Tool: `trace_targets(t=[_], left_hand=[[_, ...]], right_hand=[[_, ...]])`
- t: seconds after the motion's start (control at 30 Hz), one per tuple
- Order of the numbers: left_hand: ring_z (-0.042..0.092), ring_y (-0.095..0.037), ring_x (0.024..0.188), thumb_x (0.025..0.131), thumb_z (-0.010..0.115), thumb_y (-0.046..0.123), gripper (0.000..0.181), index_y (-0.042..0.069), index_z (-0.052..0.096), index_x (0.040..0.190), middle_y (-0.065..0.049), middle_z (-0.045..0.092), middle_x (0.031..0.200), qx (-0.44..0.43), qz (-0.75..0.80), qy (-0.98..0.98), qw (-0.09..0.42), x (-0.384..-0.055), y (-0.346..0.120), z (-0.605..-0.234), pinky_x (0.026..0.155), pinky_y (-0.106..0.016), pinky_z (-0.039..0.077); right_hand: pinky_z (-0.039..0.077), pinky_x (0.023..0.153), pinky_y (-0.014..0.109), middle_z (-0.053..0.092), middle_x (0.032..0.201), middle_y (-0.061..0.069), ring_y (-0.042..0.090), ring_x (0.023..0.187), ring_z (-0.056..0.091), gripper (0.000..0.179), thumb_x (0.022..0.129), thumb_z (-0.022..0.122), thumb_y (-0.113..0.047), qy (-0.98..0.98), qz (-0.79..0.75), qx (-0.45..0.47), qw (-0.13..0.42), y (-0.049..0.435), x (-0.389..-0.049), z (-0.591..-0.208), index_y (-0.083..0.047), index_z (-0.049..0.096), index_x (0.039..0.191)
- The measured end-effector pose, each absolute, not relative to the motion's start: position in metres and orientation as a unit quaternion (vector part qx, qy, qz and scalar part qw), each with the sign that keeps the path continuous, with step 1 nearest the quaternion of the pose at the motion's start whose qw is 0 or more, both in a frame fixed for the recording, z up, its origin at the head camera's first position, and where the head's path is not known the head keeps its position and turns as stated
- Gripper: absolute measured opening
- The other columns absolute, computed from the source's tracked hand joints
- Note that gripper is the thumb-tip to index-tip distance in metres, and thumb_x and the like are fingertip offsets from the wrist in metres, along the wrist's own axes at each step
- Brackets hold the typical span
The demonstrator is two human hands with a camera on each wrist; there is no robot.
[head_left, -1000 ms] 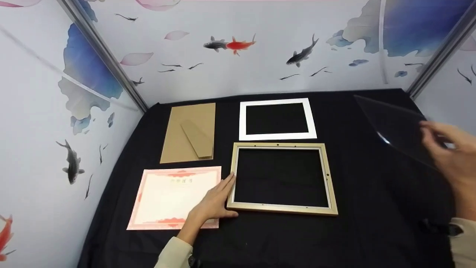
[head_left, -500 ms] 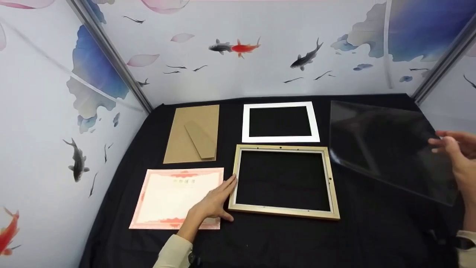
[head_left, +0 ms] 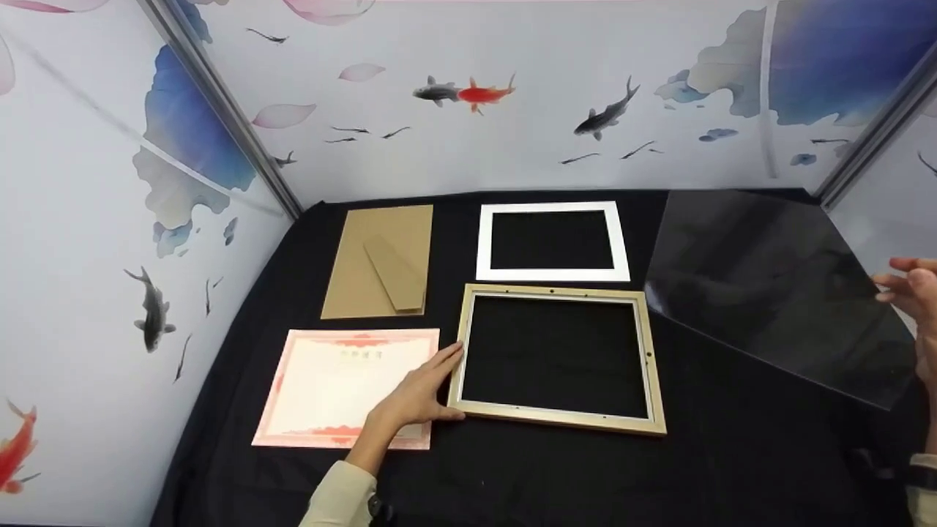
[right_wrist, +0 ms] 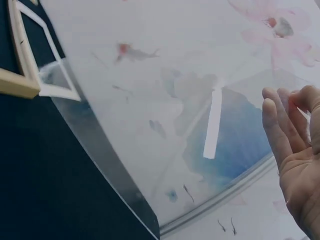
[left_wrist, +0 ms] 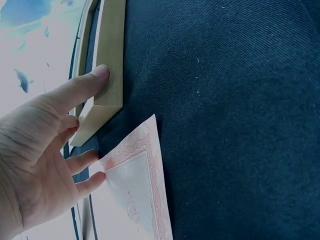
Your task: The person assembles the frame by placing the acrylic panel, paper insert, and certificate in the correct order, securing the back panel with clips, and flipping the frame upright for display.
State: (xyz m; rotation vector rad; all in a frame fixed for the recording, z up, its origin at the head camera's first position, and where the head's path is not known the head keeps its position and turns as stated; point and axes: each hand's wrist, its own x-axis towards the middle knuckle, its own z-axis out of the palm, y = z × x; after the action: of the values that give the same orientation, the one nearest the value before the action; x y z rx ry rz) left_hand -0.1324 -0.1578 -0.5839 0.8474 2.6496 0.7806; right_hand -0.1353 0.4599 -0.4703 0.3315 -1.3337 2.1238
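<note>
A gold-coloured picture frame (head_left: 556, 423) lies on the black cloth in the head view. My left hand (head_left: 413, 395) rests against its lower left corner, fingers along the left side; the left wrist view shows the thumb (left_wrist: 82, 90) touching the frame's outer side. Under that wrist is a red-bordered certificate (head_left: 337, 395). On the right, my right hand (head_left: 911, 300) pinches the edge of a large clear sheet (head_left: 768, 293), held tilted right of the frame. In the right wrist view, the sheet's transparency makes the exact contact at the fingertips hard to see.
Behind the frame lies a white mat (head_left: 553, 274) with a rectangular opening. A brown backing board (head_left: 344, 271) with a stand leg is at the back left. White panels (head_left: 512, 161) printed with fish surround the table (head_left: 585, 483) at the back and sides.
My right hand has moved out to the right with the clear sheet, whose broad face has turned into view. My left hand has stayed at the frame's corner.
</note>
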Motion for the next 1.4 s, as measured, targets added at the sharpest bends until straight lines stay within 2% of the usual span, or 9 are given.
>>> trace_targets(t=[0.1, 0.23, 0.37, 0.43, 0.67, 0.9, 1.03, 1.2, 1.4], left_hand=[[0.034, -0.036, 0.143, 0.078, 0.091, 0.029, 0.104, -0.004, 0.031, 0.156, -0.014, 0.025, 0.164, 0.286, 0.275, 0.909, 0.126, -0.133, -0.158, -0.584, 0.11, -0.053, 0.035], [0.035, -0.037, 0.143, 0.078, 0.091, 0.029, 0.104, -0.003, 0.032, 0.156, -0.013, 0.025, 0.164, 0.282, 0.283, 0.907, 0.13, -0.133, -0.16, -0.584, 0.109, -0.056, 0.035], [0.034, -0.037, 0.143, 0.079, 0.09, 0.03, 0.103, -0.003, 0.032, 0.156, -0.013, 0.025, 0.164, 0.279, 0.294, 0.904, 0.137, -0.133, -0.162, -0.584, 0.11, -0.057, 0.034], [0.032, -0.038, 0.144, 0.081, 0.089, 0.033, 0.101, -0.002, 0.032, 0.156, -0.013, 0.025, 0.164, 0.274, 0.3, 0.903, 0.142, -0.133, -0.163, -0.584, 0.11, -0.058, 0.032], [0.029, -0.037, 0.146, 0.086, 0.082, 0.039, 0.092, -0.003, 0.036, 0.154, -0.016, 0.029, 0.161, 0.254, 0.342, 0.891, 0.155, -0.135, -0.161, -0.582, 0.114, -0.055, 0.028], [0.037, -0.036, 0.142, 0.089, 0.077, 0.048, 0.086, 0.002, 0.042, 0.153, -0.018, 0.042, 0.154, 0.226, 0.401, 0.88, 0.119, -0.142, -0.151, -0.577, 0.113, -0.052, 0.031], [0.043, -0.038, 0.138, 0.095, 0.074, 0.035, 0.072, 0.003, 0.044, 0.151, -0.019, 0.048, 0.149, 0.212, 0.514, 0.823, 0.114, -0.149, -0.143, -0.569, 0.109, -0.052, 0.037], [0.049, -0.05, 0.128, 0.1, 0.067, 0.015, 0.058, 0.002, 0.042, 0.15, -0.027, 0.052, 0.142, 0.179, 0.675, 0.704, 0.129, -0.165, -0.127, -0.564, 0.101, -0.055, 0.045], [0.059, -0.049, 0.117, 0.104, 0.06, 0.015, 0.056, 0.004, 0.037, 0.154, -0.023, 0.058, 0.136, 0.151, 0.738, 0.642, 0.146, -0.17, -0.117, -0.562, 0.085, -0.05, 0.056]], right_hand=[[0.058, 0.066, 0.027, 0.066, 0.104, 0.025, 0.03, 0.084, 0.072, 0.012, 0.099, 0.055, 0.012, -0.447, 0.843, 0.113, 0.277, 0.452, -0.138, -0.466, 0.018, 0.058, 0.109], [0.059, 0.059, 0.035, 0.067, 0.095, 0.032, 0.036, 0.074, 0.072, 0.009, 0.095, 0.052, 0.021, -0.359, 0.892, 0.09, 0.259, 0.429, -0.141, -0.462, 0.025, 0.055, 0.103], [0.059, 0.056, 0.041, 0.064, 0.093, 0.041, 0.044, 0.072, 0.07, 0.014, 0.091, 0.047, 0.03, -0.323, 0.909, 0.104, 0.243, 0.405, -0.148, -0.467, 0.032, 0.051, 0.104], [0.059, 0.057, 0.044, 0.063, 0.094, 0.043, 0.048, 0.074, 0.07, 0.016, 0.091, 0.042, 0.032, -0.31, 0.918, 0.12, 0.215, 0.394, -0.152, -0.471, 0.032, 0.051, 0.105], [0.059, 0.06, 0.041, 0.064, 0.094, 0.04, 0.044, 0.075, 0.071, 0.014, 0.092, 0.042, 0.031, -0.352, 0.908, 0.144, 0.178, 0.359, -0.166, -0.487, 0.031, 0.052, 0.102], [0.06, 0.066, 0.035, 0.069, 0.097, 0.03, 0.035, 0.079, 0.073, 0.013, 0.095, 0.054, 0.021, -0.431, 0.88, 0.124, 0.158, 0.337, -0.172, -0.499, 0.026, 0.058, 0.106], [0.06, 0.067, 0.035, 0.07, 0.099, 0.029, 0.034, 0.082, 0.073, 0.013, 0.096, 0.054, 0.019, -0.426, 0.888, 0.117, 0.127, 0.323, -0.175, -0.506, 0.021, 0.062, 0.106], [0.06, 0.066, 0.034, 0.07, 0.1, 0.029, 0.034, 0.083, 0.073, 0.015, 0.098, 0.051, 0.018, -0.417, 0.896, 0.118, 0.094, 0.306, -0.177, -0.517, 0.02, 0.063, 0.107], [0.06, 0.069, 0.033, 0.071, 0.102, 0.026, 0.031, 0.086, 0.073, 0.014, 0.098, 0.055, 0.014, -0.456, 0.881, 0.103, 0.075, 0.287, -0.18, -0.532, 0.017, 0.064, 0.109]])
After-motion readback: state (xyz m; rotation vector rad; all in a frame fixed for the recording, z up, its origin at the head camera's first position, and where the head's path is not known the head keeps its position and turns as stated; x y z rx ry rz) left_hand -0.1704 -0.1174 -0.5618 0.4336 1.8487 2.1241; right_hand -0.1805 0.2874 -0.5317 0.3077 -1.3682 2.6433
